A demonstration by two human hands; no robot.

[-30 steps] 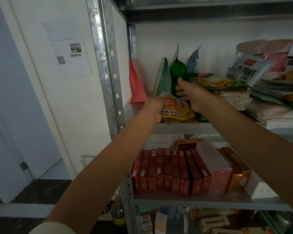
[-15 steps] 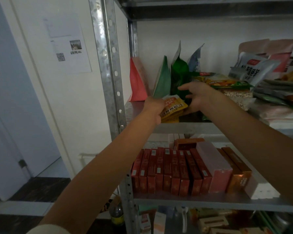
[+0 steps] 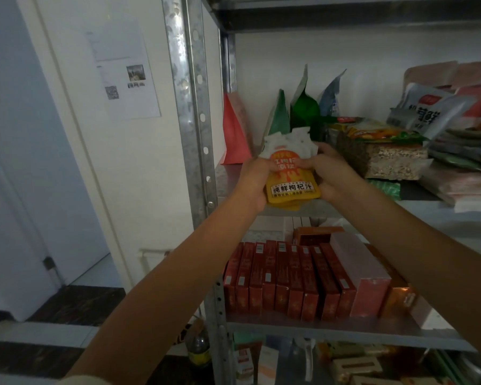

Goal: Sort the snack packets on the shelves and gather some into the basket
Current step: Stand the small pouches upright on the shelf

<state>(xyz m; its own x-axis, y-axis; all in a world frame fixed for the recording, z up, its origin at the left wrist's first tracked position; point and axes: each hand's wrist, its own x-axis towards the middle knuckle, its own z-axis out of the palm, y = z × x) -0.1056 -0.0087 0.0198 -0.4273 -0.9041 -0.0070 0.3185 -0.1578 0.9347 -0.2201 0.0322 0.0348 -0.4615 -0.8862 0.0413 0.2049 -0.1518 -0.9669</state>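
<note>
A small stack of yellow-and-orange packets [image 3: 290,179] with white tops is held upright at the front edge of the upper shelf [image 3: 331,208]. My left hand [image 3: 254,182] grips the stack's left side, and my right hand [image 3: 332,176] grips its right side. Behind it stand green pouches [image 3: 303,109] and a red pouch [image 3: 233,137]. To the right lies a pile of mixed snack packets [image 3: 395,159]. No basket is in view.
A steel upright [image 3: 193,120] frames the shelf's left side. The shelf below holds a row of red boxes [image 3: 286,279] and a pink box [image 3: 364,270]. A bottle [image 3: 197,350] stands on the floor. A paper notice [image 3: 122,73] hangs on the wall.
My left hand lifted the yellow packets from lying flat to upright. My right hand left the green pouches and came onto the stack's right side.
</note>
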